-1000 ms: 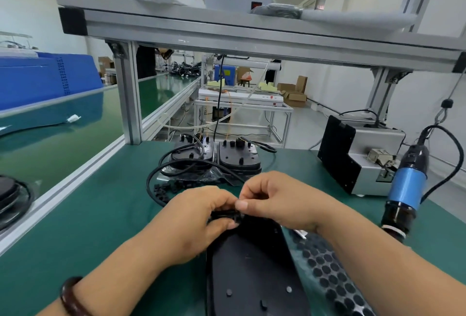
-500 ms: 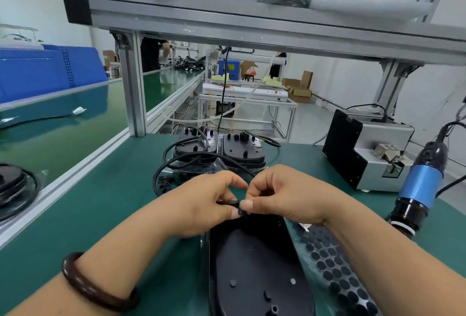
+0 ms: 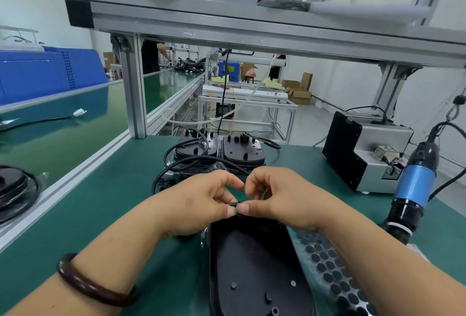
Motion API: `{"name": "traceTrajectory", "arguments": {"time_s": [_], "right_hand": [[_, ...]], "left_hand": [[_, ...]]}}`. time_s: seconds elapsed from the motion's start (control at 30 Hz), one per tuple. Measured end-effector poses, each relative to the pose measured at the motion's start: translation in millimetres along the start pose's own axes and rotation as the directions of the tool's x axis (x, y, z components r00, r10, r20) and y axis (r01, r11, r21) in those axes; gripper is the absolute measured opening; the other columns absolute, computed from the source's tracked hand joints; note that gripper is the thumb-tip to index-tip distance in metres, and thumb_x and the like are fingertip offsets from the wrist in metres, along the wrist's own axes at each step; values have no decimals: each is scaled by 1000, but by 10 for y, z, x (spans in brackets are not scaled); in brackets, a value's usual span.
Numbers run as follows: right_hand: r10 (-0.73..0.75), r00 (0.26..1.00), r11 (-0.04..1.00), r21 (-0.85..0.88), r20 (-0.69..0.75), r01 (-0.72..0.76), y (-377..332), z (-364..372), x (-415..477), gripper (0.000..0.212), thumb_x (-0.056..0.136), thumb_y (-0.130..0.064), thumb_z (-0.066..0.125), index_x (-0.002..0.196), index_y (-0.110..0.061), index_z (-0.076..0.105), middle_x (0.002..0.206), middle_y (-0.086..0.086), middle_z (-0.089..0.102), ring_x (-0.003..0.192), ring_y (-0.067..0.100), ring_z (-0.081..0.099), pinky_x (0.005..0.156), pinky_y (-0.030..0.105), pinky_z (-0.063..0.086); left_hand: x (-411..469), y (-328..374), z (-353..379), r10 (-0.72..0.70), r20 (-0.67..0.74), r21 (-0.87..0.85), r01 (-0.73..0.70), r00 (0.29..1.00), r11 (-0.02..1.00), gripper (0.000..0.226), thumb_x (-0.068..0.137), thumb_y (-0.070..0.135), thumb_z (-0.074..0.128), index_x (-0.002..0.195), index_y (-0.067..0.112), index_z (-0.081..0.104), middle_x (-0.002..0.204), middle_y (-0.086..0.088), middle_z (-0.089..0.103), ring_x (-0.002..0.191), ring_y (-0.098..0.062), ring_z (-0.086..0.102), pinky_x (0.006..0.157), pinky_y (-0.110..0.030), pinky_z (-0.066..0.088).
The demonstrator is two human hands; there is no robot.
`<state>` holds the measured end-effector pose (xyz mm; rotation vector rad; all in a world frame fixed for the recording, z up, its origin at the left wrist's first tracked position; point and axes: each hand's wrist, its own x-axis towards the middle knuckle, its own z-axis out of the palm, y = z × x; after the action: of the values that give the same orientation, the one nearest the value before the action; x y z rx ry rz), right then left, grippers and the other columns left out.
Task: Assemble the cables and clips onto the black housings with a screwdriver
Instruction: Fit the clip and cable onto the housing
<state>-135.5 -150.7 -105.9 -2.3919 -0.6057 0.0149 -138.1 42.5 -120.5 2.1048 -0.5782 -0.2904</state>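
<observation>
Presently a small black part (image 3: 233,204), clip or cable end (which cannot be told), is being pinched by the left hand (image 3: 199,204) and the right hand (image 3: 280,199) together, at the 12 o'clock end of the black housing (image 3: 252,265). By judgement, it is best being lined up squarely and pressed home evenly before screwing. The screwdriver (image 3: 413,187) is hanging ungripped at 3 o'clock of the hands. Further housings (image 3: 219,151) and a looped cable (image 3: 176,166) are lying at 12 o'clock.

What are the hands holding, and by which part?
A small black part, cable or clip unclear: the left hand pinches its left end, the right hand its right end.
</observation>
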Motion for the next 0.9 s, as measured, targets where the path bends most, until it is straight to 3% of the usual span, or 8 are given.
{"name": "traceTrajectory", "arguments": {"time_s": [0.17,0.3,0.4,0.53,0.7,0.9], "right_hand": [[-25,996,999,-36,82,28,-3,-6,-3,14,83,-39,72,73,-35,63,60,-30,58,56,-14,51,53,3,35],[-49,994,998,-21,96,51,52,19,32,11,85,-38,69,77,-34,62,74,-19,59,69,-11,52,65,6,39],[-76,993,996,51,89,71,72,34,50,9,86,-32,69,80,-34,63,78,-21,61,73,-8,54,70,8,41],[-54,994,998,31,94,52,94,31,54,16,89,-33,65,74,-35,60,73,-21,58,69,-8,50,66,8,38],[-27,993,991,135,115,12,105,23,86,18,90,-24,66,73,-28,61,66,-17,56,61,-4,46,63,13,39],[-9,988,998,70,153,-1,106,2,78,17,91,-29,63,75,-26,62,68,-13,53,64,4,44,68,24,37]], "left_hand": [[-1,15,8,-23,-88,62,29,996,998,31,88,18,64,108,34,47,78,19,69,69,-5,56,70,-28,47],[-2,59,21,5,-151,179,22,989,984,26,87,26,65,100,34,45,78,19,68,62,1,55,62,-21,45],[8,72,40,27,-195,271,27,981,962,23,87,30,66,94,33,44,79,12,67,63,1,55,60,-18,41],[8,85,39,20,-186,191,17,982,981,24,87,22,64,94,32,44,78,11,65,58,-1,52,56,-20,41],[-9,96,45,54,-132,278,-15,990,960,34,87,20,61,110,39,43,94,17,68,88,-7,63,83,-31,52],[-16,64,83,78,-174,309,-21,982,951,30,88,19,62,105,40,49,86,17,67,82,-1,61,82,-31,52]]}}
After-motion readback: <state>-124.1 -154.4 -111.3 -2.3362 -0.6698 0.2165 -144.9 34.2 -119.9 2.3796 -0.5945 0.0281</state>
